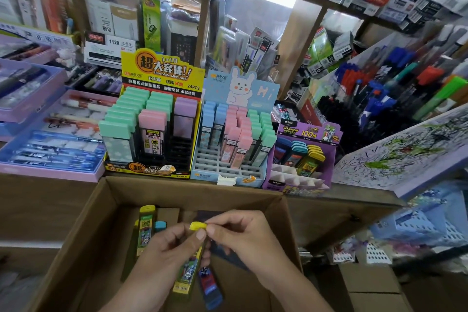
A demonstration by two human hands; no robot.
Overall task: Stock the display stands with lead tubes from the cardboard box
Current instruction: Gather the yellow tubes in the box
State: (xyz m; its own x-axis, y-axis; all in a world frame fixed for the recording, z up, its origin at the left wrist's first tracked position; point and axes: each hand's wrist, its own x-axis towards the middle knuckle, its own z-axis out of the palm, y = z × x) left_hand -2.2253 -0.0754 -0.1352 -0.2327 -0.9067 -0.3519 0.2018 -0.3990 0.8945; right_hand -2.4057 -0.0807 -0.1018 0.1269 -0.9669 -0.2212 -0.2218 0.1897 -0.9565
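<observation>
Tube with a yellow cap [188,271] hangs slanted over the open cardboard box [177,186], at 6 o'clock in the view. The left hand [164,251] curls its fingers round the tube's upper half; the right hand [243,235] pinches the cap end between thumb and forefinger. A dark blue tube [210,286] lies just beside it at 4 o'clock. At 10 o'clock in the box stands a second yellow tube [145,230], a blue-capped one [160,226] just beside it. Behind the box stand the yellow stand [162,71] at 11 o'clock, the bunny stand [240,91] at 12 and the purple stand [298,132] at 1, each partly filled
</observation>
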